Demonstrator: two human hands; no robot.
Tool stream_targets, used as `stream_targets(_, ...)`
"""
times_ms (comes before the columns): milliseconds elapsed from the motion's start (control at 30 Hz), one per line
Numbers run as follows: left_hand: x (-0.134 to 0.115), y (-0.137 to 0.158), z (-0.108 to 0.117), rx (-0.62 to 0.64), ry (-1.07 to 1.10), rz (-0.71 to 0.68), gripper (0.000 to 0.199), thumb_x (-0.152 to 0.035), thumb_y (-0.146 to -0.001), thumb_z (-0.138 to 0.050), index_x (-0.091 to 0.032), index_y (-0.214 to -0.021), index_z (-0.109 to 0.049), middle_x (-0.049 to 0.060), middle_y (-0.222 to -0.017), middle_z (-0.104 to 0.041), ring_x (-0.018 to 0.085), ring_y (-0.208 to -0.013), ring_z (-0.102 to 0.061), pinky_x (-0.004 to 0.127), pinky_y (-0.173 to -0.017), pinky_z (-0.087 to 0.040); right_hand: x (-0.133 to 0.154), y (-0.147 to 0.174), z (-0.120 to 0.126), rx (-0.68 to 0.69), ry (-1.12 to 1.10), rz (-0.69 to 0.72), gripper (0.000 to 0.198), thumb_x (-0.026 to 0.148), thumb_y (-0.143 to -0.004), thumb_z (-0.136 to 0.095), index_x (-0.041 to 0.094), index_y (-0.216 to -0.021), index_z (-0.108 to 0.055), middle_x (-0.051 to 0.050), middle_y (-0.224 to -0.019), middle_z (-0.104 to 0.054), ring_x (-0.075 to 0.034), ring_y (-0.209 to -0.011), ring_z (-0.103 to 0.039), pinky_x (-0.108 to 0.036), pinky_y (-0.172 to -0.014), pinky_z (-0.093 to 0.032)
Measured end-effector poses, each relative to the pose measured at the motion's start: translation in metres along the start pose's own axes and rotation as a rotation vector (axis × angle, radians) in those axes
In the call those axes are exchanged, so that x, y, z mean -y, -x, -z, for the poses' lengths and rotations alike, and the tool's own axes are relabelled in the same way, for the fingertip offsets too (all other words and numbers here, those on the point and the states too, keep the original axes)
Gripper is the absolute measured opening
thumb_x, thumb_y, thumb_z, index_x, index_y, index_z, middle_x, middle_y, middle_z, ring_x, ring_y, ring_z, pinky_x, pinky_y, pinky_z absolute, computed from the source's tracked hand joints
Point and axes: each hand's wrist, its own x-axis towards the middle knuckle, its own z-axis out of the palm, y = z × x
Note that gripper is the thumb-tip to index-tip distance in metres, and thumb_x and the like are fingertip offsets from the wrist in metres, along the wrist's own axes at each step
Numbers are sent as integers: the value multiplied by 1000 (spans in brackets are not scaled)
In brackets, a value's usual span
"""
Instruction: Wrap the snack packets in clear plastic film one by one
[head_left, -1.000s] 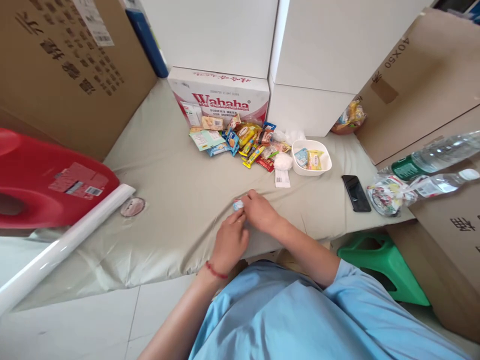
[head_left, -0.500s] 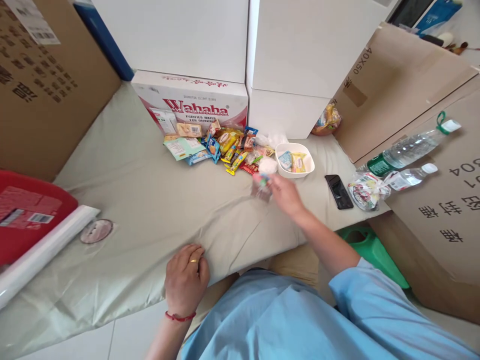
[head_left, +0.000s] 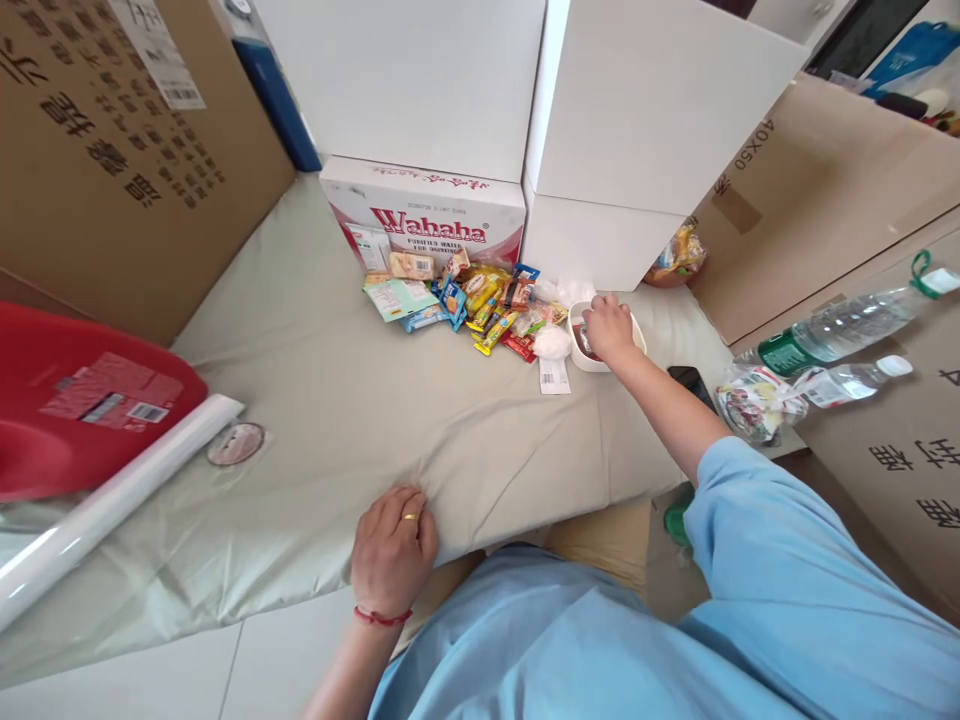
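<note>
My right hand [head_left: 609,326] reaches into the white bowl [head_left: 587,364], its fingers closed on a small snack packet [head_left: 584,341] that shows reddish-brown below them. The hand covers most of what lies inside the bowl. Left of the bowl sits a round white item [head_left: 553,342], with a white packet [head_left: 554,377] flat in front of it. My left hand [head_left: 395,545] rests on the table's front edge, fingers curled together, with nothing visible in it.
Heaped snack packets [head_left: 480,300] lie against the Wahaba carton [head_left: 431,225]. Right of the bowl are a phone [head_left: 691,385], a bagged item [head_left: 754,403] and two water bottles [head_left: 825,333]. A red container [head_left: 97,400] and a white roll [head_left: 120,500] stand left.
My right hand has moved from in front of the heap, rightward and back into the bowl, carrying the packet. My left hand stays on the table edge. The view has shifted.
</note>
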Motion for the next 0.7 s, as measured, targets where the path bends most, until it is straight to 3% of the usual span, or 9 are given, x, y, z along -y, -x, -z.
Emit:
stream_targets(100, -2, 1, 0, -7, 16, 29, 19, -10, -87, -59, -22, -100, -67, 10, -103, -75, 27, -104, -70, 41, -93, -54, 7, 2, 8, -116, -57, 57, 40, 17, -103, -35, 15, -123, -70, -17, -124, -66, -33, -122, -50, -41, -94, -44)
stream_targets(200, -2, 0, -1, -18, 6, 19, 21, -9, -87, -59, -22, -100, -67, 9, -103, -75, 27, -103, -71, 41, -93, -55, 19, 4, 8, 31, -163, 197, 30, 27, -101, -51, 21, -123, -70, -13, -120, -71, -29, -112, -59, -36, -88, -45)
stream_targets(300, -1, -1, -1, -68, -18, -36, 20, -8, -87, -59, -21, -101, -67, 9, -101, -75, 26, -100, -70, 41, -90, -55, 33, 8, -3, 198, -164, 209, 20, 23, -91, -66, 18, -108, -74, -15, -113, -74, -30, -107, -63, -34, -82, -45)
stream_targets(433, 0, 0, 4, -124, 125, -31, 22, -6, -88, -58, -21, -101, -67, 8, -101, -73, 24, -100, -69, 39, -91, -56, 32, 16, -9, 155, -234, 142, 18, 14, -92, -56, 17, -97, -73, -12, -102, -76, -25, -95, -65, -31, -78, -43)
stream_targets(500, -3, -2, 10, -151, 243, 61, 20, -7, -91, -57, -21, -101, -68, 8, -102, -71, 23, -101, -68, 38, -92, -56, 26, 25, -5, 68, -474, 97, 16, 15, -91, -55, 17, -93, -71, -8, -93, -74, -20, -86, -63, -29, -76, -43)
stream_targets(567, -13, -8, 15, -156, 351, 199, 17, -12, -94, -57, -22, -102, -68, 7, -103, -69, 21, -99, -67, 36, -89, -55, 23, 40, 1, 15, -899, 37, 9, 22, -87, -61, 18, -88, -68, -3, -83, -69, -16, -75, -58, -28, -69, -43)
stream_targets(633, -30, -20, 17, -109, 498, 340, 14, -20, -97, -57, -22, -104, -69, 6, -104, -67, 18, -93, -67, 32, -82, -55, 27, 63, 5, 86, -1351, -29, 14, 31, -80, -70, 19, -84, -66, 1, -75, -62, -12, -65, -50, -25, -60, -39)
stream_targets(700, -51, -39, 16, -25, 704, 457, 15, -29, -99, -57, -22, -106, -69, 5, -102, -66, 15, -84, -65, 27, -71, -53, 40, 90, 6, 242, -1679, -86, 27, 39, -71, -80, 20, -83, -65, 4, -70, -56, -9, -59, -43, -23, -55, -35)
